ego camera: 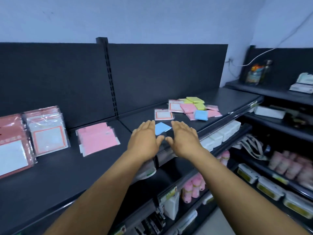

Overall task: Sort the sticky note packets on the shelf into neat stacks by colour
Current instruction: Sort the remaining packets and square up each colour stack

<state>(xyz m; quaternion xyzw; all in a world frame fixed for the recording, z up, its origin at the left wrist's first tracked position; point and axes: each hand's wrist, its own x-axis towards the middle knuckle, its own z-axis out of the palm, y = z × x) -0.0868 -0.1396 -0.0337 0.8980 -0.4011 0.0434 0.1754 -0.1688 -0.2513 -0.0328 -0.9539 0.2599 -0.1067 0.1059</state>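
**Flat hands flank one blue packet**

The blue packet (162,128) on the dark shelf (55,168) is the landmark; its near corner is hidden behind the thumbs. The left hand (145,138) and right hand (183,138) lie either side of it, fingers straight and together, gripping nothing. Beyond it to the right sits a mixed pile (194,106); left of it, a pink stack (98,139). Label print is too blurred to read.
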